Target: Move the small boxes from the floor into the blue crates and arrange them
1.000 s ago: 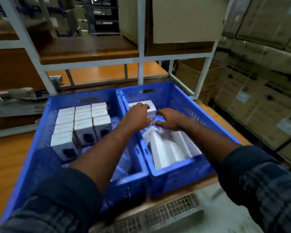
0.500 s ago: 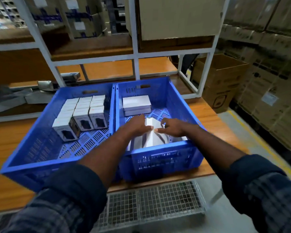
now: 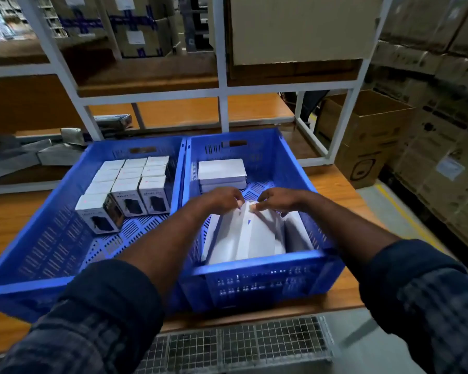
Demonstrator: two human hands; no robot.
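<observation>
A second ago both hands were deep at the far end of the right blue crate [image 3: 257, 268], resting on the flat white box stack [image 3: 222, 171]. Since then they have drawn back toward the crate's near wall and closed on the white boxes leaning there. The stack at the far end now sits alone, which suggests that part is settled and the work has turned to tidying the near group.

The left hand [image 3: 222, 199] and the right hand [image 3: 277, 198] meet almost fingertip to fingertip over the top edge of the leaning white boxes [image 3: 243, 233]. Each grip is pinched on that upper edge, the left on the nearer-left corner, the right just beside it. The boxes stand tilted against the crate's near wall; how many there are is blurred, at least two or three. They are plain white with a small blue mark on one face.

Left of the right crate, touching it wall to wall, the left blue crate [image 3: 38, 255] holds neat rows of small windowed boxes [image 3: 130, 184] packed toward its far end, with bare floor nearer its front. Both crates rest on the wooden bench [image 3: 335, 190].

My reading is that the leaning boxes are about to be straightened or laid flat; they look light and easy to slip.
</observation>
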